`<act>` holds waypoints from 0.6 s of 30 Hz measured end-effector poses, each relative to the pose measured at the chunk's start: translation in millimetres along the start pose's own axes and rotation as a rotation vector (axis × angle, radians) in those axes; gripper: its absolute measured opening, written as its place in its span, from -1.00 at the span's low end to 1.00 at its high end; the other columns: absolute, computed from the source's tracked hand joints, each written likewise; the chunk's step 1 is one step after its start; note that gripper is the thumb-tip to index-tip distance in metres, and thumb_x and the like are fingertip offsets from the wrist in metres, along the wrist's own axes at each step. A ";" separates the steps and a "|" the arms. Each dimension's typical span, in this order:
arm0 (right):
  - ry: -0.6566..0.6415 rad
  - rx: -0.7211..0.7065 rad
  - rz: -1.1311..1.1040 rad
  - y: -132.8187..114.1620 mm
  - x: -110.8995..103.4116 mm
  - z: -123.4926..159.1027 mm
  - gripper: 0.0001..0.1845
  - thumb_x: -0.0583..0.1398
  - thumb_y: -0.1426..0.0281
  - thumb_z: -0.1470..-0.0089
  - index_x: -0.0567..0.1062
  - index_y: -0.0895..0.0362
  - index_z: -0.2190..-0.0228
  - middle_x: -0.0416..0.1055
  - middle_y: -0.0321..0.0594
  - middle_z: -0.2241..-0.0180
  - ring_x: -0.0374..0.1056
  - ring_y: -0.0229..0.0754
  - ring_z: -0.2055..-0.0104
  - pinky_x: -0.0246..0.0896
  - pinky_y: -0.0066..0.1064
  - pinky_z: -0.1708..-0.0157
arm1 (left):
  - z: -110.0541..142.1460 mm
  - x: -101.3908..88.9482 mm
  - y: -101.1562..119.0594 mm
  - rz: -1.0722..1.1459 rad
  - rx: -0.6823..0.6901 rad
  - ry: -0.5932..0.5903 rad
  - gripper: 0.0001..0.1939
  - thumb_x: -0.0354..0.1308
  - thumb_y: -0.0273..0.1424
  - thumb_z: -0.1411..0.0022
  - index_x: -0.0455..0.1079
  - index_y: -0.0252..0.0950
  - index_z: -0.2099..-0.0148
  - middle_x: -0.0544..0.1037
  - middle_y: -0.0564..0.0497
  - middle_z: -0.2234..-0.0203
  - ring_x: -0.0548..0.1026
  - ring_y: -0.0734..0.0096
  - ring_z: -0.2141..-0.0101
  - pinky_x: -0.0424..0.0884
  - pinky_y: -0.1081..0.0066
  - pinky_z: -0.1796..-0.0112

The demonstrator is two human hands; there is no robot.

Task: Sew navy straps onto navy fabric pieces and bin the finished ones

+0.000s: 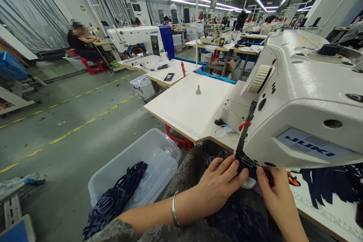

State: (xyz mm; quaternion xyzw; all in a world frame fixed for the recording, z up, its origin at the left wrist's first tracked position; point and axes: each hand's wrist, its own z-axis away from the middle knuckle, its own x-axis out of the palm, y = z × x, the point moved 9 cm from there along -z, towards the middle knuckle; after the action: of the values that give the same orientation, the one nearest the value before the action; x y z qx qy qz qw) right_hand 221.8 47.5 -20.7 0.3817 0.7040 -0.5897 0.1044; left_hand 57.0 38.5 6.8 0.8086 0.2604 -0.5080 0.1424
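Dark navy fabric (pixel 247 168) lies under the needle area of a white JUKI sewing machine (pixel 309 121). My left hand (pixel 221 183), a silver bangle on its wrist, comes in from the left with its fingers closed on the fabric's left side. On the other side, my right hand (pixel 276 193) pinches the fabric between thumb and fingers, close under the machine head. Part of the right fingers is hidden behind the thumb and the machine. More patterned navy fabric (pixel 238 215) hangs over my lap below both hands.
A clear plastic bin (pixel 159 151) with patterned navy fabric (pixel 119 196) stands on the floor at left. Navy strips (pixel 334 183) and orange-handled scissors (pixel 293 179) lie on the right table. A phone (pixel 169 77) rests near another JUKI machine (pixel 138 41). A person (pixel 82 43) sits far left.
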 end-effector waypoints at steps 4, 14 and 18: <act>-0.076 0.146 -0.106 10.6 5.5 1.2 -0.63 0.09 0.04 -0.14 0.36 0.05 0.18 0.36 -0.18 0.28 0.32 -0.06 0.21 0.22 -0.27 0.28 | -1.8 1.7 2.1 0.040 0.001 -0.003 -0.58 -0.10 -0.44 -0.41 0.16 -0.26 -0.28 0.34 -0.11 -0.14 0.13 0.19 -0.25 0.08 0.25 -0.14; -0.199 0.170 -0.143 9.2 9.3 12.3 -0.65 0.12 0.04 -0.13 0.39 0.07 0.28 0.38 -0.32 0.48 0.38 -0.19 0.42 0.31 -0.45 0.44 | 17.1 16.4 -38.7 0.832 -0.366 0.140 -0.42 -0.07 -0.26 -0.36 -0.09 -0.41 -0.31 0.16 -0.34 -0.21 0.15 0.12 -0.24 0.20 0.11 -0.15; -0.494 -0.179 -0.100 -40.0 19.3 51.7 -0.78 0.16 0.18 -0.17 0.49 0.02 0.41 0.45 -0.33 0.50 0.44 -0.20 0.41 0.39 -0.48 0.38 | 17.1 41.9 -9.5 1.148 -0.140 -0.149 -0.26 -0.52 0.01 -0.41 0.25 -0.37 -0.18 0.45 -0.22 0.00 0.40 0.21 -0.06 0.27 0.20 -0.09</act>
State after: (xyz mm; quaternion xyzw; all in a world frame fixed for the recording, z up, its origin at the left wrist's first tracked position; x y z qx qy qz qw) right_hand 166.5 7.9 -16.8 0.1802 0.7246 -0.6048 0.2769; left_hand 53.4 49.5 -38.0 0.7712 -0.1973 -0.3866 0.4658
